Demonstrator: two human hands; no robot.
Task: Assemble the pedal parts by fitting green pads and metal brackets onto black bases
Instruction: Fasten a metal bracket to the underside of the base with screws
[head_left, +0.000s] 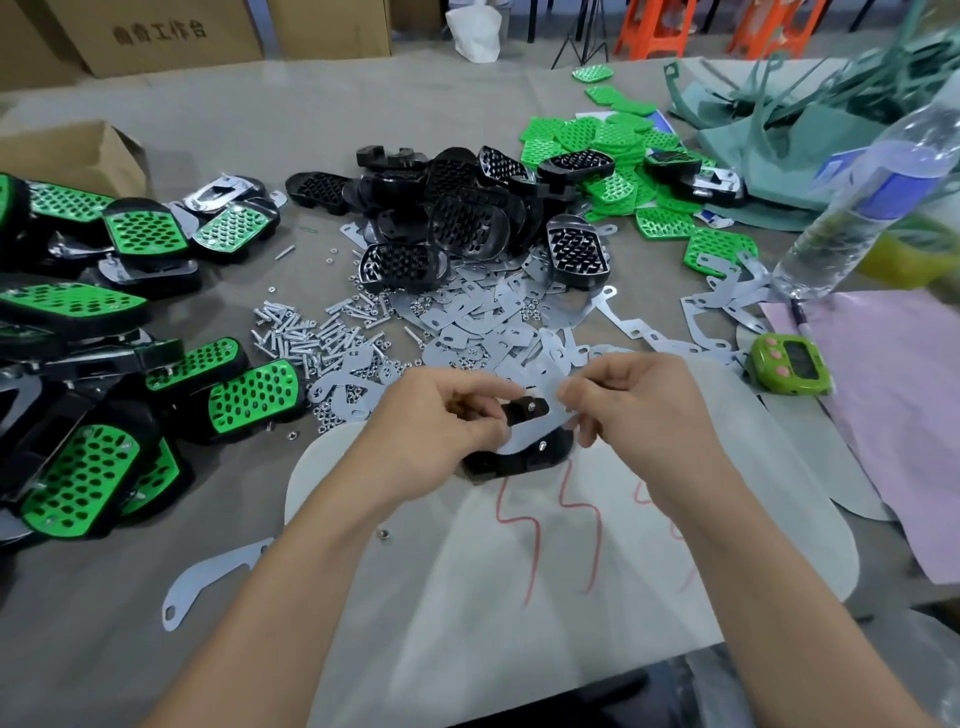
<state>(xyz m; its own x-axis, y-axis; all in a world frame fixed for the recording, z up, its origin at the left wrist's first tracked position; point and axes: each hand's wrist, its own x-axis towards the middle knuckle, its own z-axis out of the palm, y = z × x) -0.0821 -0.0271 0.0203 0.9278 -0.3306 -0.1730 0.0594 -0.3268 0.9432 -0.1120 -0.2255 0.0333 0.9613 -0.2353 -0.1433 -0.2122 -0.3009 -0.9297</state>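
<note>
Left of frame I see finished pedals (249, 395) heaped on the worktop (260, 114), and the cardboard box (161, 47) at upper left bears print ending 工作台. At centre the left hand (431, 431) curls its fingers round the left end of a black base (498, 465), crossed by a pale metal bracket (522, 439) with two screw tips (542, 445), whose right end the right hand (623, 405) pinches. Below them a white sheet (467, 597) with red zigzags lies open to the bottom edge.

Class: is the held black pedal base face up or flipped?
Flipped: the black plastic pedal base shows a flat grey metal bracket and screw ends on top.
</note>
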